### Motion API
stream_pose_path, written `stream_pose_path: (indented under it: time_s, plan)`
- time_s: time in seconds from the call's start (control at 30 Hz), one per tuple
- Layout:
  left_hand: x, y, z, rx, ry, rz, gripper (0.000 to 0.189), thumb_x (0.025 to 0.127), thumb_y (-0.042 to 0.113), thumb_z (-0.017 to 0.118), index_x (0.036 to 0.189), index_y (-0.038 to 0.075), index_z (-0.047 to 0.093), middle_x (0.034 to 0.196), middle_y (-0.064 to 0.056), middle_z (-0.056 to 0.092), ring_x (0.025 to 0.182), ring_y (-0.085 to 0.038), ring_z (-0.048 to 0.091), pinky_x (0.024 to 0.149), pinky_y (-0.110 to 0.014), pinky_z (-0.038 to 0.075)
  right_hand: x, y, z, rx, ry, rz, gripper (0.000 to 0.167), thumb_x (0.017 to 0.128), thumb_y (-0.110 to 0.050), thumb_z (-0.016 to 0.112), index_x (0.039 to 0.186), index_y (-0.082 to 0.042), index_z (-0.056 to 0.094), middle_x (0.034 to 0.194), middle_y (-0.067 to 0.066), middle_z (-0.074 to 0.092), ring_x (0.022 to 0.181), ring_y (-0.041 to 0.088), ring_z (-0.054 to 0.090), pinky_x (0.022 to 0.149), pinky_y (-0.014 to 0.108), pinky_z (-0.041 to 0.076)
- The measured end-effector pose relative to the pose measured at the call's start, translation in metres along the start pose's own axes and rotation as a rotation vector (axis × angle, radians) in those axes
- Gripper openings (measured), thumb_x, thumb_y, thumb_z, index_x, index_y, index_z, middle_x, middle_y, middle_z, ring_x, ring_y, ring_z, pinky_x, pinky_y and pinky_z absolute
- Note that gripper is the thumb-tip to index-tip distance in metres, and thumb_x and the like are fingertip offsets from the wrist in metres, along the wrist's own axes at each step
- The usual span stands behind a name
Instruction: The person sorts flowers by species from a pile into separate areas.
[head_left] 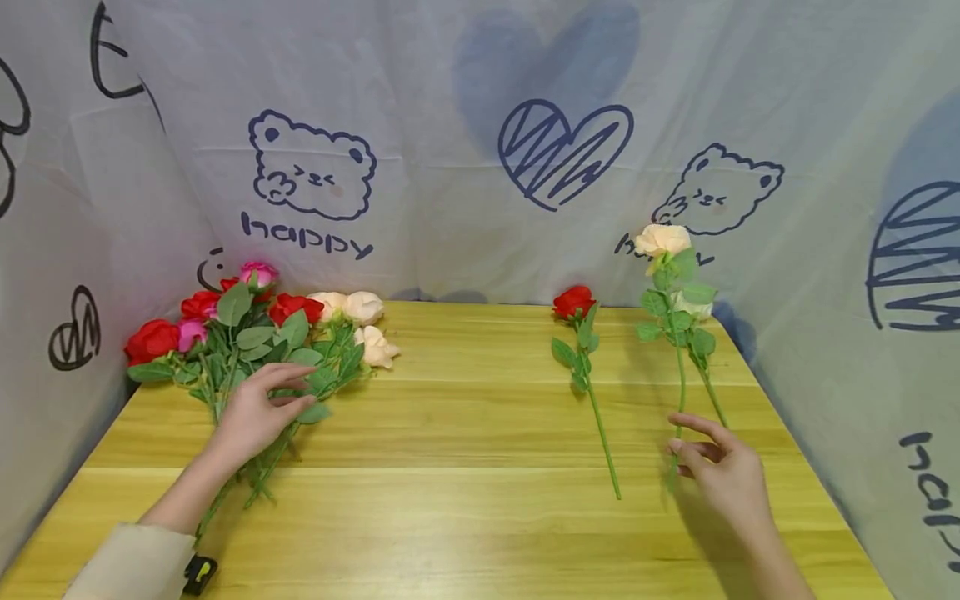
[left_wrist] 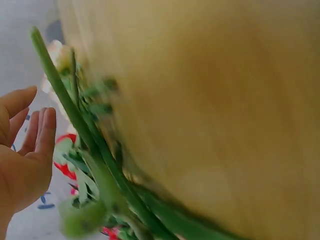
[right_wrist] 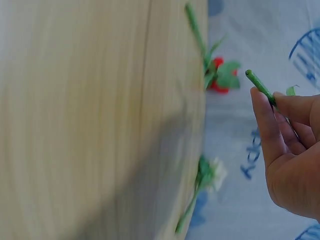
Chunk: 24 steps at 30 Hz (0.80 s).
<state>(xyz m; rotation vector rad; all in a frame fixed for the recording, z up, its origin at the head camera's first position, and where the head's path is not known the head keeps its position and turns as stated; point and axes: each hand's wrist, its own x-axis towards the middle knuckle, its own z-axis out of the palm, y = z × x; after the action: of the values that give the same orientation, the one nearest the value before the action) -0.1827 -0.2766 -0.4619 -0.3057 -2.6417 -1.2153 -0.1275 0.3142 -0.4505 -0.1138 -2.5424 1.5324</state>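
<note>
My right hand (head_left: 723,475) pinches the lower green stem of a cream rose (head_left: 663,240) between thumb and fingers, with the bloom pointing up and away. In the right wrist view the cut stem end (right_wrist: 260,86) pokes out past the fingertips. My left hand (head_left: 258,412) is over the stems and leaves of a heap of red, pink and cream roses (head_left: 255,337). Its fingers are loosely extended with nothing between them, and in the left wrist view the green stems (left_wrist: 70,107) pass beside it.
A red rose (head_left: 574,302) lies alone right of the middle of the wooden table (head_left: 450,517). Behind the held rose lies a whitish rose (head_left: 693,307). A small black and yellow object (head_left: 199,575) sits by the left sleeve. Cloth walls (head_left: 435,167) with drawings enclose the table.
</note>
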Motion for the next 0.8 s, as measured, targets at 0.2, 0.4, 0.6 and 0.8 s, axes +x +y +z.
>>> stream_pose_path:
  time_s: [0.2,0.4,0.6,0.8]
  plan:
    - [-0.004,-0.013,-0.014,0.044,-0.072,-0.019,0.044,0.091,-0.002,0.077,0.134,-0.001,0.067,0.127,-0.02,0.063,0.106,-0.036,0.067,0.088,-0.038,0.061,0.009,0.022,-0.036,-0.088,0.0,0.092,0.04,0.101,-0.011,0.069,0.139,0.0,0.063,0.1,-0.027,0.071,0.086,0.001,0.073,0.07,0.029,0.064]
    - [-0.003,-0.018,-0.019,0.051,-0.13,-0.04,0.044,0.089,-0.002,0.079,0.132,-0.003,0.068,0.126,-0.023,0.064,0.106,-0.037,0.067,0.087,-0.037,0.062,0.023,0.05,-0.065,-0.209,-0.058,0.143,0.045,0.104,-0.008,0.064,0.145,0.005,0.055,0.123,0.019,0.072,0.082,0.002,0.073,0.069,0.031,0.064]
    - [0.001,-0.021,-0.022,0.074,-0.178,-0.047,0.044,0.09,-0.003,0.078,0.132,-0.005,0.067,0.126,-0.024,0.064,0.106,-0.038,0.068,0.085,-0.037,0.062,0.039,0.067,-0.083,-0.256,-0.119,0.17,0.047,0.104,-0.006,0.061,0.145,0.013,0.049,0.129,0.033,0.064,0.079,0.006,0.073,0.068,0.03,0.063]
    - [0.002,-0.025,-0.023,0.091,-0.229,-0.066,0.043,0.09,0.002,0.079,0.131,-0.004,0.068,0.127,-0.024,0.065,0.107,-0.039,0.068,0.087,-0.039,0.062,0.05,0.079,-0.093,-0.374,-0.121,0.15,0.044,0.104,-0.011,0.063,0.14,0.012,0.056,0.135,0.036,0.059,0.08,-0.004,0.065,0.065,0.029,0.061]
